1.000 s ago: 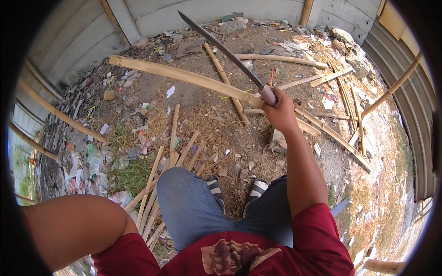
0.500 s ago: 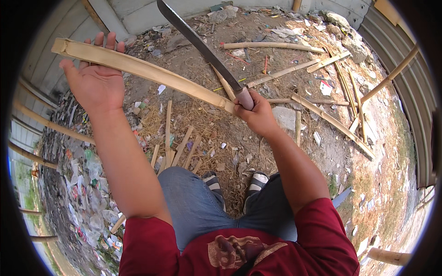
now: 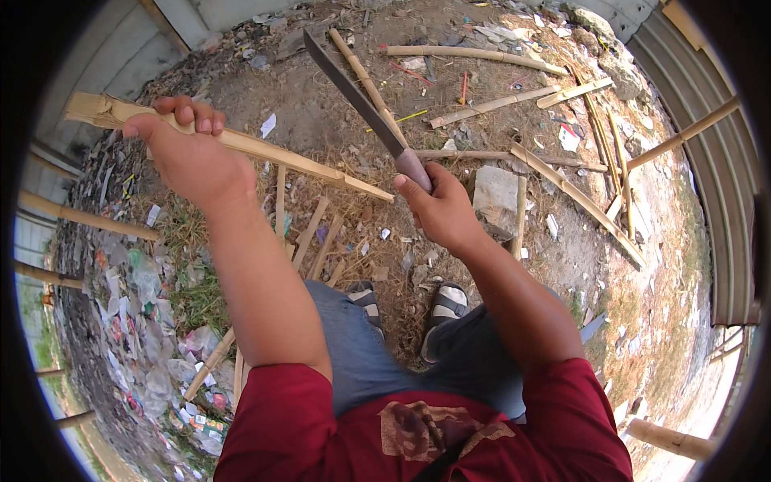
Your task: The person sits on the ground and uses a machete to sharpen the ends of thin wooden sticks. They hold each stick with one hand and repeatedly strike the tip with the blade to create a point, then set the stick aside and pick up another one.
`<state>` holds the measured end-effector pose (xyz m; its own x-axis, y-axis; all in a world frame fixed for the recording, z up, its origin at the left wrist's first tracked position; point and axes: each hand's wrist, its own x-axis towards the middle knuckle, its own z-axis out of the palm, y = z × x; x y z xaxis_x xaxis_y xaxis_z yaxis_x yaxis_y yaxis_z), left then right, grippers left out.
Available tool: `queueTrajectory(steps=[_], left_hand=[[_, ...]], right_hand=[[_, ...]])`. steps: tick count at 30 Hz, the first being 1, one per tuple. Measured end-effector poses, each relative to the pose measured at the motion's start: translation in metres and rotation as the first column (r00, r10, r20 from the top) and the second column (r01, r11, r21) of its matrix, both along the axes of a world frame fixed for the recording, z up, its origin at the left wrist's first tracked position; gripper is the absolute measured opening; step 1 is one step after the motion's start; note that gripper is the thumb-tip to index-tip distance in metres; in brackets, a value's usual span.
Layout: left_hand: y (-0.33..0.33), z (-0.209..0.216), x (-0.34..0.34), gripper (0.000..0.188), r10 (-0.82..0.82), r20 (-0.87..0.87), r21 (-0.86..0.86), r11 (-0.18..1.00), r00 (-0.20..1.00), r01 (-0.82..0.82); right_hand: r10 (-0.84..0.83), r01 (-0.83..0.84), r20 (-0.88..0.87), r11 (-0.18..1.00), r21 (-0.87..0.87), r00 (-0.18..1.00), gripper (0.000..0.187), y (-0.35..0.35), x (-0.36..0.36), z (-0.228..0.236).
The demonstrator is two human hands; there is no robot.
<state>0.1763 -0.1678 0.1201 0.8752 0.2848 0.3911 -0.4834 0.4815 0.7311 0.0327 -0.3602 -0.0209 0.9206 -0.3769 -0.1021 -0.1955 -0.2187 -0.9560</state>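
Note:
My left hand (image 3: 191, 154) grips a long split bamboo strip (image 3: 297, 163) near its far end, holding it slanted in front of me. My right hand (image 3: 440, 210) is closed round the handle of a long dark machete (image 3: 353, 95), whose blade points up and to the left, above the strip's lower end. I am crouched, with my knees and sandalled feet (image 3: 405, 309) below the hands.
Cut bamboo strips (image 3: 309, 233) lie on the dirt by my feet and more poles (image 3: 490, 104) lie farther out. A grey stone block (image 3: 496, 194) sits right of my right hand. Litter (image 3: 152, 321) is heaped at the left; corrugated metal walls (image 3: 707, 185) ring the yard.
My left hand has come up from the lower left, taken hold of the bamboo strip and drawn it nearer. The machete stays raised in my right hand, which has shifted slightly lower.

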Motion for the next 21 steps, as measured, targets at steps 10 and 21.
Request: queueTrajectory(steps=[10,21], left_hand=[[-0.009,-0.067,0.037,0.069,0.13,-0.055,0.02,0.991,0.99,-0.129],[-0.004,-0.062,0.04,0.081,0.217,0.116,0.029,0.975,0.969,-0.221]], right_hand=[[-0.056,0.041,-0.153,0.994,-0.1,0.987,0.041,0.06,-0.02,-0.038],[-0.097,0.101,0.07,0.994,-0.051,0.993,0.036,0.065,-0.019,0.02]])
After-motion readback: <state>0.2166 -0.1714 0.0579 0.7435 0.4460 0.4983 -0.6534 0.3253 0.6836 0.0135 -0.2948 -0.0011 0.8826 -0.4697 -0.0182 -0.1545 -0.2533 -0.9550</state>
